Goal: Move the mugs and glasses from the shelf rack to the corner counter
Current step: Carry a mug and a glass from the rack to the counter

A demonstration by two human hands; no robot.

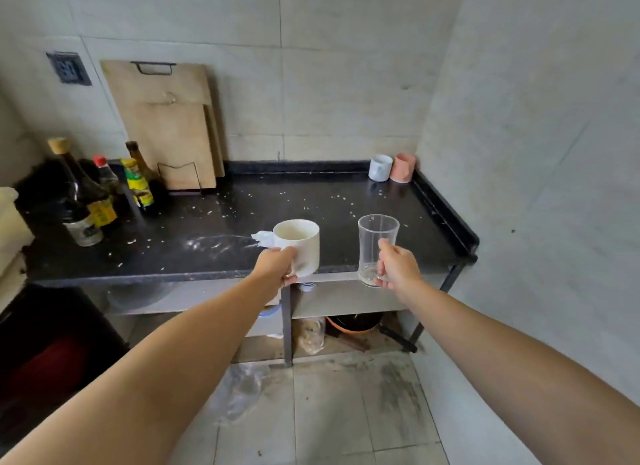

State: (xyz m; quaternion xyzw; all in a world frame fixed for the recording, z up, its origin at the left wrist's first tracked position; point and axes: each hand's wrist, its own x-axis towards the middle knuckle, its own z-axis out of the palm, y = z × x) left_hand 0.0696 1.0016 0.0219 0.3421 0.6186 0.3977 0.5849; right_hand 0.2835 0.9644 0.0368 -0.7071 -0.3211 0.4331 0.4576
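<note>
1. Both forearms reach in from 6 o'clock toward the dark bench [194, 229].
2. Left hand [275, 265] curls round the handle of a white mug [299, 244], held upright above the bench's front edge.
3. Right hand [398, 267] pinches a clear glass [375, 246], upright, at 3 o'clock of that mug.
4. Near 1 o'clock, in the bench's far corner, a white cup [380, 167] touches a pink cup [403, 167].

Glossy ceramic mug [301, 243], clear glass [375, 246], speckled stone counter [214, 229]
</note>
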